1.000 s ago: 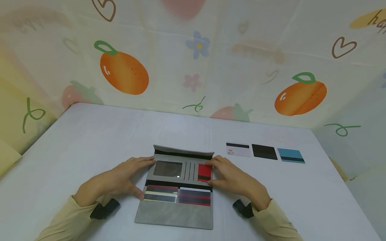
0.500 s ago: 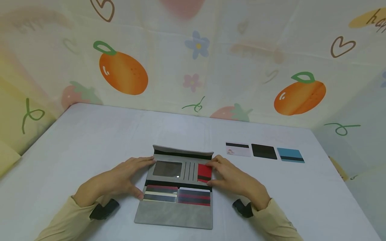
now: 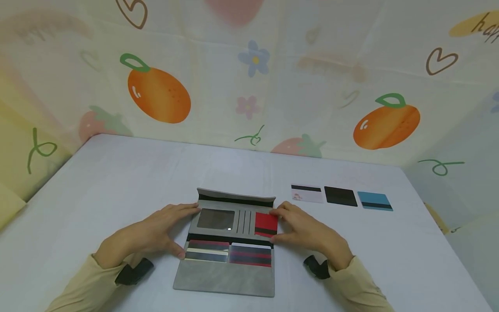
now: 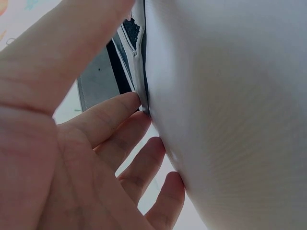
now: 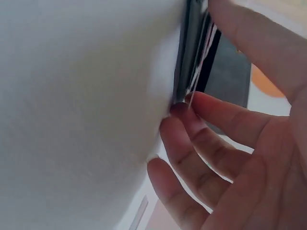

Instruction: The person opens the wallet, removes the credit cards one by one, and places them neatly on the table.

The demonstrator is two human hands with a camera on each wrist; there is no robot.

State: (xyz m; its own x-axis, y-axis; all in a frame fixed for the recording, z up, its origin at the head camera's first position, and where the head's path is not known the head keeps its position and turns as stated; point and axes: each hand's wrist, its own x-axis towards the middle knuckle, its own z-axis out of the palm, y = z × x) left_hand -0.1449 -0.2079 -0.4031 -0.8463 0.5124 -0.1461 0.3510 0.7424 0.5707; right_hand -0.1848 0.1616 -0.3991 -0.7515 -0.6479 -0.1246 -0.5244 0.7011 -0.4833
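An open grey wallet (image 3: 224,277) lies flat on the table, its top flap raised. Cards (image 3: 208,245) with dark stripes fill its two lower pockets. A red card (image 3: 267,221) with a dark stripe sits in the upper right slot, its right end sticking out past the wallet's edge. My right hand (image 3: 308,229) holds that end, fingers at its upper corner and thumb at its lower one; in the right wrist view the card's thin edge lies between fingertips (image 5: 180,109). With fingers extended, my left hand (image 3: 150,234) rests against the wallet's left edge, thumb lower down.
A white card (image 3: 308,196), a black card (image 3: 340,196) and a blue card (image 3: 375,200) lie in a row to the right, beyond my right hand. The white table (image 3: 156,164) ends at a patterned cloth (image 3: 218,108) behind.
The red card has slid to the right, partly out of its slot, with my right hand moving along. My left hand and the wallet have stayed in place.
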